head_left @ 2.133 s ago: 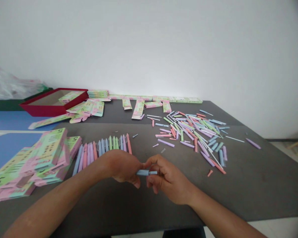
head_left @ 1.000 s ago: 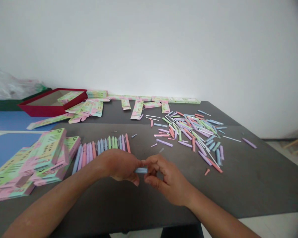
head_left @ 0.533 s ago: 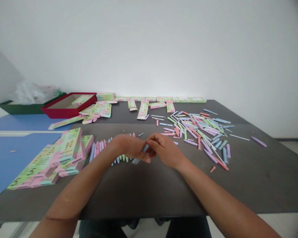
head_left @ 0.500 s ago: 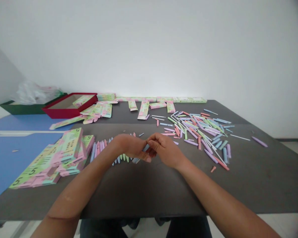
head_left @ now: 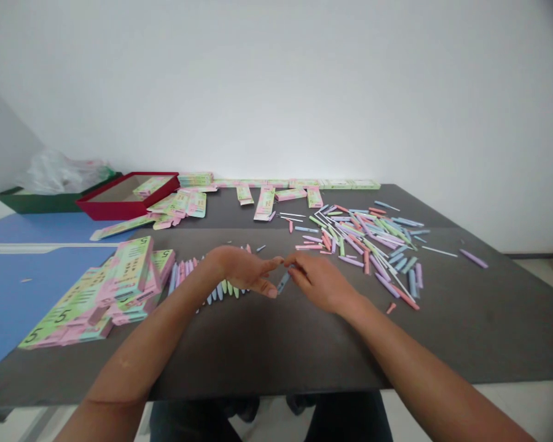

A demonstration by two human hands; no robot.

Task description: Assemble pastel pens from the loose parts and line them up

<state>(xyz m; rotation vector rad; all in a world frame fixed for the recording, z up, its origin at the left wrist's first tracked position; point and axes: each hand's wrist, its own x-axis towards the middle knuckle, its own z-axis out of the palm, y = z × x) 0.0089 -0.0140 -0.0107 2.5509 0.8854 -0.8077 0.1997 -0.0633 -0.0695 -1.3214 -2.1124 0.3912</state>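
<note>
A pale blue pen barrel (head_left: 283,283) slants between my hands, its upper end pinched in the fingers of my right hand (head_left: 320,282). My left hand (head_left: 246,270) is just left of it, thumb and fingers apart and nothing seen in its grasp. Under and beside that left hand lies a row of pastel pen parts (head_left: 184,271), pink, purple, blue and green, partly covered by the wrist and forearm. To the right spreads a loose heap of coloured barrels, caps and white refills (head_left: 359,236).
Stacked printed pastel cartons (head_left: 129,270) stand at the left on the dark table (head_left: 276,356). Behind them are a red box (head_left: 105,210) and a green tray (head_left: 37,202) holding a plastic bag (head_left: 64,175). More cartons (head_left: 263,202) line the wall. A purple barrel (head_left: 474,258) lies far right.
My hands have moved apart. The blue barrel has shifted right, out from between the left fingers, and stays with my right hand. The left fingers have spread.
</note>
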